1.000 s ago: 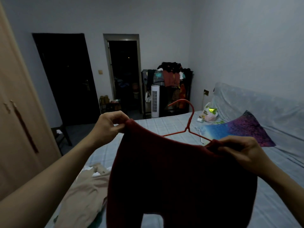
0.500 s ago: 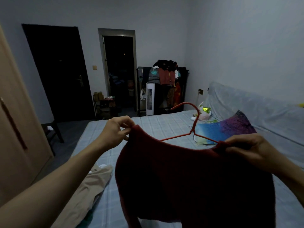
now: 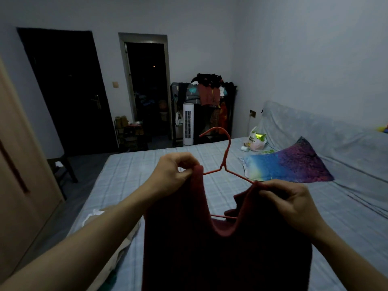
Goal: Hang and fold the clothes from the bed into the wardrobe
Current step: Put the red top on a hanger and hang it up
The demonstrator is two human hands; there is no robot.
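I hold a dark red knitted top (image 3: 226, 255) at lower centre, over the bed (image 3: 147, 164); my left hand (image 3: 170, 175) pinches its left shoulder, fingers clamped on the cloth; my right hand (image 3: 291, 204) grips the right shoulder likewise; an orange wire hanger (image 3: 225, 156) sits inside the neckline, hook rising at centre; a beige garment (image 3: 117, 255) lies on the bed at lower left; a purple-blue pillow (image 3: 294, 166) sits at right; the wardrobe door (image 3: 19, 185) fills the left edge; a white tower fan (image 3: 188, 123) stands beyond the bed.

head-worn view, facing down (close) over bed (image 3: 147, 164)
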